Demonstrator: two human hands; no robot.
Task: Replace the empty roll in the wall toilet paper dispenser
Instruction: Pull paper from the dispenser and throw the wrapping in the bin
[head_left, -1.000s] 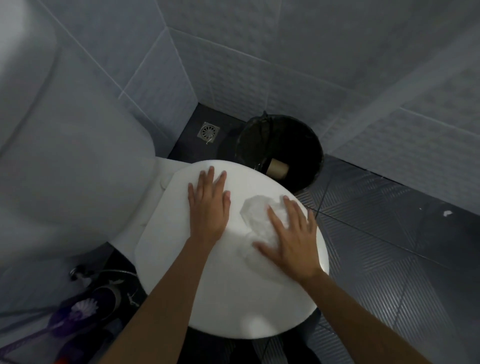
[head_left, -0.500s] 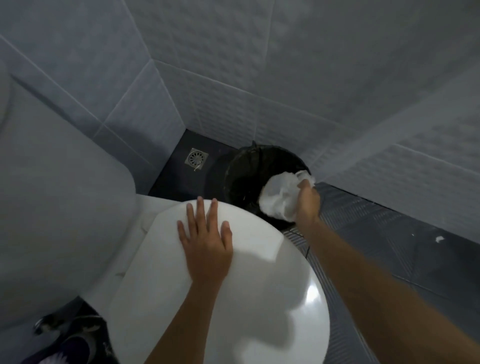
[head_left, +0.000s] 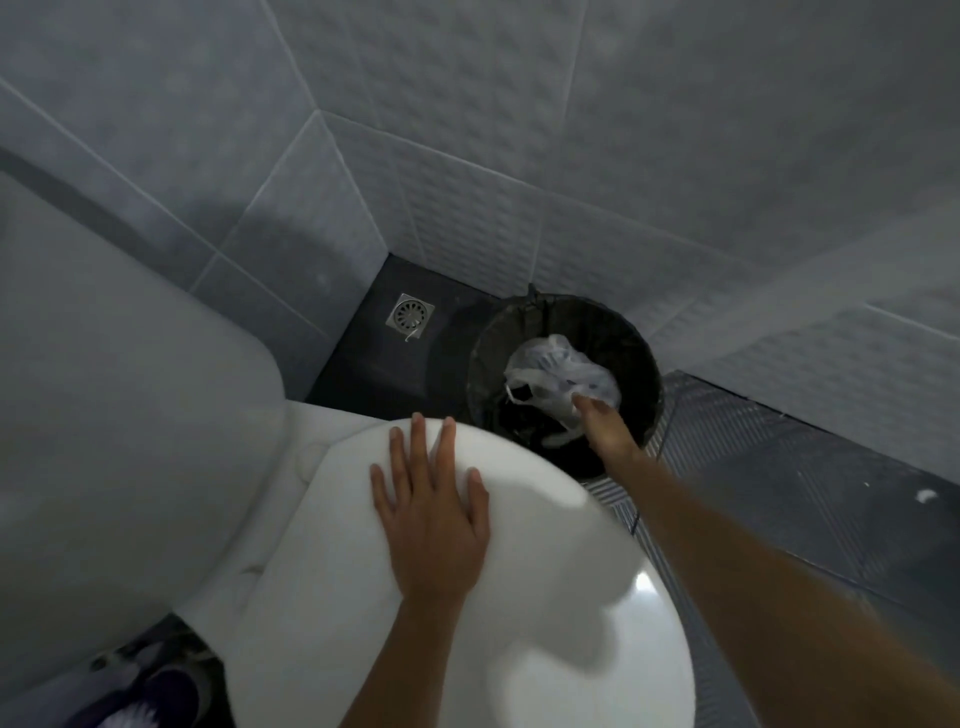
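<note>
Wrapper (head_left: 563, 371) in the black bin (head_left: 641, 358) past the toilet lid (head_left: 519, 597), where the left hand (head_left: 431, 525) lies flat, meets the right hand (head_left: 605, 423), grip indiscernible; crumpled, translucent white.

Pale grey textured wall tiles (head_left: 675, 130) meet in a corner at twelve o'clock. A dark ribbed floor (head_left: 805, 493) spreads toward three, with a square metal drain (head_left: 410, 317) at eleven. A white toilet lid (head_left: 519, 649) gleams at six, the cistern (head_left: 130, 415) is at nine and a black bin (head_left: 618, 332) at one. The light is dim.
</note>
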